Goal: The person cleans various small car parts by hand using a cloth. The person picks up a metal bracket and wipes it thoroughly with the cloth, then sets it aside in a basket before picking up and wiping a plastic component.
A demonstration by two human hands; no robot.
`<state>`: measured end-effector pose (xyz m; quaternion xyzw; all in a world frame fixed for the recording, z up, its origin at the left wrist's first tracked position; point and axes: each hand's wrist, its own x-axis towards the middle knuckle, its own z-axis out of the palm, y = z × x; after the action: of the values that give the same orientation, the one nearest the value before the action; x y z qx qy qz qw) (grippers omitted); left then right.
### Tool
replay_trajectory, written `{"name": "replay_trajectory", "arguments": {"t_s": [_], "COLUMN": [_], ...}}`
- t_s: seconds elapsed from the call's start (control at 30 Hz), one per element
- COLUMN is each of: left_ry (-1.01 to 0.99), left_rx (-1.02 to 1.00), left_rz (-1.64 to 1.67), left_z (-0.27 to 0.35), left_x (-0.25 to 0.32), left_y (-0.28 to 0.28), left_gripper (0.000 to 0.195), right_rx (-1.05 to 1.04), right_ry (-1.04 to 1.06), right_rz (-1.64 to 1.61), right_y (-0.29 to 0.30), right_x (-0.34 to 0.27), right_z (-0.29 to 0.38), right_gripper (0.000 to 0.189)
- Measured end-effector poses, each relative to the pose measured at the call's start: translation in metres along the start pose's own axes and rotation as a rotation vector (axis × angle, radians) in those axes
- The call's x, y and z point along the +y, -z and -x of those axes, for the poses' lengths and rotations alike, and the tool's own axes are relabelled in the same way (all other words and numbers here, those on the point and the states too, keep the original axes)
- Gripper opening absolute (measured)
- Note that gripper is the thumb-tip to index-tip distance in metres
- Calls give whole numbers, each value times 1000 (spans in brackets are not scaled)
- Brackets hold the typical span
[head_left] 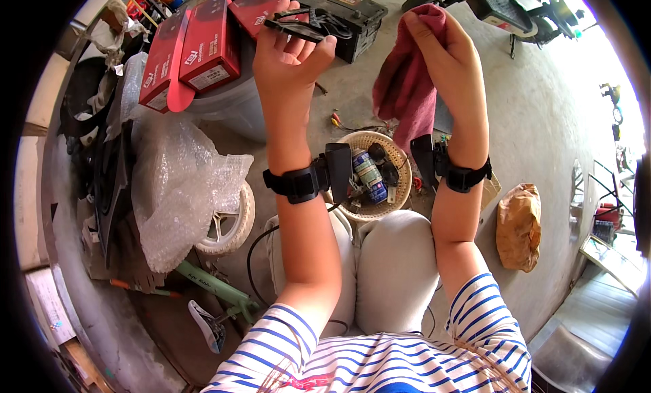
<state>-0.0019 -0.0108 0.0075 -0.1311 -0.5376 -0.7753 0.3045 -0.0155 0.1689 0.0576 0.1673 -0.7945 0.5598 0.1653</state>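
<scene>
My left hand (290, 52) is raised at the upper middle, palm up, holding a thin black item (297, 31) across its fingers and thumb. A dark looped cable (333, 24) shows beside it; whether the two are joined I cannot tell. My right hand (447, 47) pinches a dark pink cloth (409, 70), which hangs down from the thumb and fingers. Below and between my forearms stands a cream plastic basket (405, 189) on the floor. Inside are a blue-and-green can (370, 174), dark glasses (389, 173) and other small items.
Red boxes (211, 42) rest on a translucent plastic tub (224, 110) at the upper left. A large battery (356, 11) sits behind my left hand. Bubble wrap (178, 199) partly covers a white wheel (244, 225). A brown paper bag (519, 227) lies right; a motorbike (501, 16) stands farther back.
</scene>
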Motion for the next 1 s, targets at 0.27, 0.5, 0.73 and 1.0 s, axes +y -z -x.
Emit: {"name": "replay_trajectory", "arguments": {"t_s": [0.27,0.5,0.73,1.0], "left_ry": [148,416,640,479], "left_rx": [283,-223,-172,-223], "left_rz": [93,94,-467,-809], "left_z": [-3,8,8,11], "left_x": [8,9,-13,9], "left_y": [-29,1,15,22], "left_gripper": [34,46,64,27], "right_rx": [-223,-317,-359,-807], "right_ry": [104,75,131,-224], "right_rz": [125,272,448,815], "right_y": [-13,-22,-18,-17], "right_x": [17,58,99,197], "right_z": [3,-3,11,101], "right_gripper": [32,26,19,17]}}
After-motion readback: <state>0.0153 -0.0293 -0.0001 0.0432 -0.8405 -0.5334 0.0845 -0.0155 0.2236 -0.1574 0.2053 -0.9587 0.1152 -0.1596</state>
